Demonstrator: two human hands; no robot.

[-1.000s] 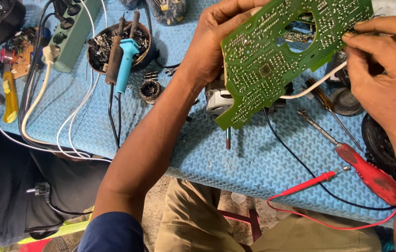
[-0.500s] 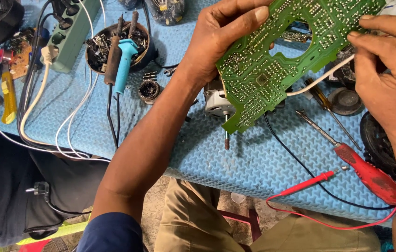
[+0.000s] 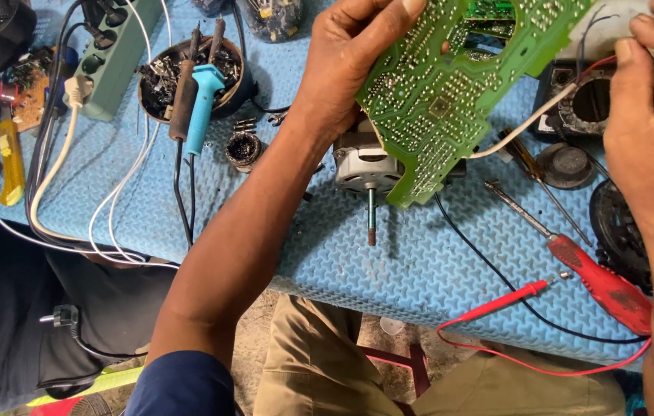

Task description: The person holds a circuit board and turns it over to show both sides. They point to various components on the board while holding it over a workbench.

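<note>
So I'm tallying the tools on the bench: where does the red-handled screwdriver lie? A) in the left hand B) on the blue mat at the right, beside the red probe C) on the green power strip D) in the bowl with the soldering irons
B: the red-handled screwdriver lies flat on the blue mat, just right of the red probe, in neither hand.

Field notes: left hand (image 3: 350, 69) and right hand (image 3: 650, 146) were bare, no gloves, rings or watch seen. Left forearm bare to abt the elbow; short dark navy sleeve (image 3: 184, 385) above it. Khaki trousers (image 3: 327, 362) on both legs, fabric creased.
</note>
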